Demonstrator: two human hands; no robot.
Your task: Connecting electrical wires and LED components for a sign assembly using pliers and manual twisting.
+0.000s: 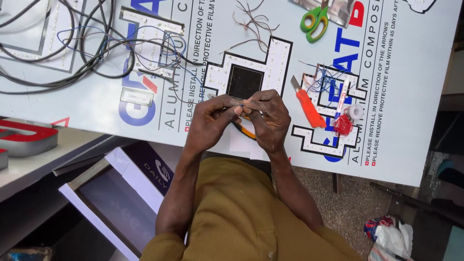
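Near the counter's (pixel 411 145) front edge, the left hand (pixel 210 121) and right hand (pixel 268 118) meet, fingertips pinching a thin wire (pixel 240 102) between them, held taut for close work. An orange utility knife (pixel 305 104) lies just beside the right hand, green scissors (pixel 315 20) toward the far edge.

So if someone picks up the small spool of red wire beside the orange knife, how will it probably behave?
The spool of red wire looks small, so it is probably light. Its round shape suggests it may roll if pushed on the smooth white panel. The thin wire seems loosely wound, so loops would likely flop and could snag near the orange utility knife.
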